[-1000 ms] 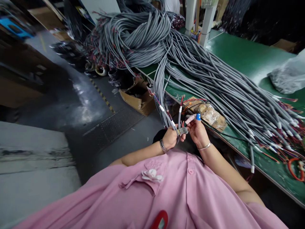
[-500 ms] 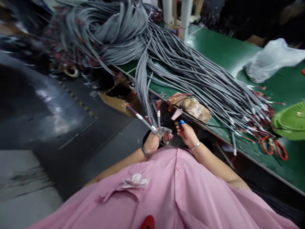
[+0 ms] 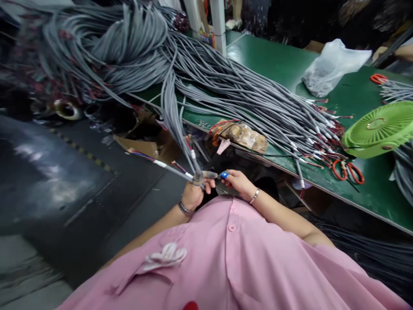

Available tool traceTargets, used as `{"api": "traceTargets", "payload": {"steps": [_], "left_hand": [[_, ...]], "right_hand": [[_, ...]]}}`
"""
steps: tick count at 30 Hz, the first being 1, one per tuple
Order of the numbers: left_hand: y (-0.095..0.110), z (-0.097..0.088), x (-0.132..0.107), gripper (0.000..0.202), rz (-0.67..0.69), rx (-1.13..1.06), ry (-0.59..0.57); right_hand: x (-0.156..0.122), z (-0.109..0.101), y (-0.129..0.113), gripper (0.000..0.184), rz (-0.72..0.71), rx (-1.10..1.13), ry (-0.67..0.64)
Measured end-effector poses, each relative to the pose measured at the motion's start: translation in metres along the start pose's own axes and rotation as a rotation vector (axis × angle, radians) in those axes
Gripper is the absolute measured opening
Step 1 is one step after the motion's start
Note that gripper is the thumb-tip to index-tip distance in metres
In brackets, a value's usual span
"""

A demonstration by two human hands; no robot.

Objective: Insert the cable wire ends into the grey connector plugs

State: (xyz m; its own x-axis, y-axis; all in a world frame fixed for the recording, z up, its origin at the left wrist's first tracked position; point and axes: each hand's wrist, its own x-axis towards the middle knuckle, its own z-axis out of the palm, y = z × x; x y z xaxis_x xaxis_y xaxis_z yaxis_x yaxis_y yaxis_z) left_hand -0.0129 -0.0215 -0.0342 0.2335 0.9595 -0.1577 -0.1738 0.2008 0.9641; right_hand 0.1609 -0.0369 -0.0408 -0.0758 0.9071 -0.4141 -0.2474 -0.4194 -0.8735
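My left hand is closed around the ends of a few grey cables that hang off the edge of the green table. Its thumb and finger wear grey covers. Coloured wires stick out of the white-banded cable ends to the left of the hand. My right hand, with a blue cover on one fingertip, is pinched right next to the left hand's fingertips. What it pinches is too small to make out.
A big heap of grey cables covers the table. On the table also lie a brown wrapped block, red-handled scissors, a green fan and a clear plastic bag. An open cardboard box sits on the floor.
The view has swung right, bringing the fan and scissors in. My hands dropped lower toward my chest, and the right hand came back to the left hand's fingertips.
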Motion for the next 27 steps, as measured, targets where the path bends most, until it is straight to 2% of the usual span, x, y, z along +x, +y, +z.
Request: {"api": "traceTargets", "payload": {"steps": [8, 14, 18, 24, 27], "left_hand": [[-0.009, -0.012, -0.010, 0.065, 0.008, 0.105, -0.090], [-0.010, -0.028, -0.021, 0.058, 0.050, 0.141, -0.184], [-0.011, -0.042, -0.033, 0.053, 0.070, 0.232, -0.273], [-0.007, -0.063, -0.048, 0.051, 0.124, 0.392, -0.335], [-0.001, -0.071, -0.051, 0.050, 0.167, 0.474, -0.377]], "right_hand": [[-0.017, 0.005, 0.008, 0.032, -0.070, -0.096, 0.002], [-0.028, 0.019, 0.020, 0.030, -0.121, -0.186, 0.019], [-0.038, 0.034, 0.017, 0.026, -0.253, -0.249, 0.081], [-0.061, 0.064, 0.001, 0.029, -0.462, -0.282, 0.001], [-0.064, 0.070, 0.002, 0.022, -0.512, -0.381, 0.044]]}}
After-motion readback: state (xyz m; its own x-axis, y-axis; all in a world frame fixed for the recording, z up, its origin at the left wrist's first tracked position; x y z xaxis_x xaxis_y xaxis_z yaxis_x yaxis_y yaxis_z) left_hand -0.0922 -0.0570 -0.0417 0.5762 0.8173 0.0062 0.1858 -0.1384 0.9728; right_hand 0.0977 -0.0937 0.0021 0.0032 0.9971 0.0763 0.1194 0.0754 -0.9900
